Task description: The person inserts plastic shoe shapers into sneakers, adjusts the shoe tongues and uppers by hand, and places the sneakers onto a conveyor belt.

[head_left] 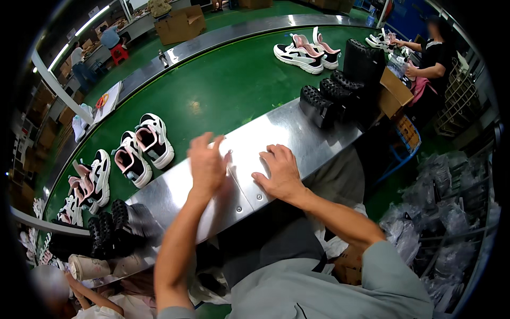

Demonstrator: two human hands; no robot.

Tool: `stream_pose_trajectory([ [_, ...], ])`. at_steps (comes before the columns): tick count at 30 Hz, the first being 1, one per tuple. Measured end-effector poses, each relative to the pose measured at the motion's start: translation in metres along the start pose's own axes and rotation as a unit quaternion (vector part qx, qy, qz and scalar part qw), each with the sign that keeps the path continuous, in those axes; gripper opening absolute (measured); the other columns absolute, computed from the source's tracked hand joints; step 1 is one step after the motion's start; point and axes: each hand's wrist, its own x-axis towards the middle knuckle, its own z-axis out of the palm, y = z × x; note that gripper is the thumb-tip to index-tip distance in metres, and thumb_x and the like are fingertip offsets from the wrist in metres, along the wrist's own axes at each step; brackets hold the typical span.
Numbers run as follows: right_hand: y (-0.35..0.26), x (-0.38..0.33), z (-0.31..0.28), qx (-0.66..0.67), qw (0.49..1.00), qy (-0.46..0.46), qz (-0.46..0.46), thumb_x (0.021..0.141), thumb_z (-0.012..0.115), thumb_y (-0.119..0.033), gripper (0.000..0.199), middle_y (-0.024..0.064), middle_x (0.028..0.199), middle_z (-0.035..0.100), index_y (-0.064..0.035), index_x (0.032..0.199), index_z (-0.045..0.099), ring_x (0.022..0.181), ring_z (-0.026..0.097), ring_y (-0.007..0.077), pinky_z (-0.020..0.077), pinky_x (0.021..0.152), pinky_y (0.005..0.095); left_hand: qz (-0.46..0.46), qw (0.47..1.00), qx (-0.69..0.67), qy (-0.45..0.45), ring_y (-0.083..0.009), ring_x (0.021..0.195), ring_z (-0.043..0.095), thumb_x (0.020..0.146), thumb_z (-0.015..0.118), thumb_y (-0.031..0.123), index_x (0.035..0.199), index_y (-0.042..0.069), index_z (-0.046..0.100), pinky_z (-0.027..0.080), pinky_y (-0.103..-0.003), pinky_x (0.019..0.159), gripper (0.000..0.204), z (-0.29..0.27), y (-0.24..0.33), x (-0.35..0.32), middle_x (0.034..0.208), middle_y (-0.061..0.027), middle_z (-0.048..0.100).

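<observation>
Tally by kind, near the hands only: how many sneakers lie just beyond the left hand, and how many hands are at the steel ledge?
White-and-pink sneakers: 2
Hands, left hand and right hand: 2
Total: 4

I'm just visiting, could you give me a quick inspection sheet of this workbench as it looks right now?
Surface: steel ledge beside a green belt.
Job's things: both hands empty; right hand flat on the ledge, left hand raised over it.
Clutter: sneakers on the belt; black boots on the ledge.
Hands: both open.
Cables: nothing seen.
Surroundings: cardboard box; another person at the far right; plastic bags.
</observation>
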Motion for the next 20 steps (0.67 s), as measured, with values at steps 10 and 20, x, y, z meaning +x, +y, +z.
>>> stream_pose_trajectory([
  [10, 0.207, 0.278, -0.094, -0.096, 0.97, -0.111, 0.192, 0.075, 0.077, -0.039, 0.066, 0.0277, 0.125, 0.064, 0.0086, 0.118, 0.065, 0.114, 0.065, 0.0402, 0.0522, 0.096, 0.0431, -0.089, 0.982, -0.163, -0.014, -0.042, 0.125, 0.049, 0.083, 0.076, 0.02, 0.122, -0.003, 0.058, 0.043, -0.046, 0.106, 0.049, 0.066, 0.062, 0.012, 0.131, -0.0268, 0.052],
  [20, 0.411, 0.419, 0.005, -0.209, 0.939, -0.169, 0.215, 0.083, 0.057, -0.069, 0.084, 0.0258, 0.125, 0.067, 0.0056, 0.12, 0.068, 0.117, 0.065, 0.0367, 0.0493, 0.1, 0.04, -0.113, 0.98, -0.14, -0.079, -0.0464, 0.127, 0.047, 0.085, 0.075, 0.023, 0.127, -0.005, 0.054, 0.041, -0.049, 0.109, 0.055, 0.055, 0.065, 0.018, 0.132, -0.0305, 0.048],
])
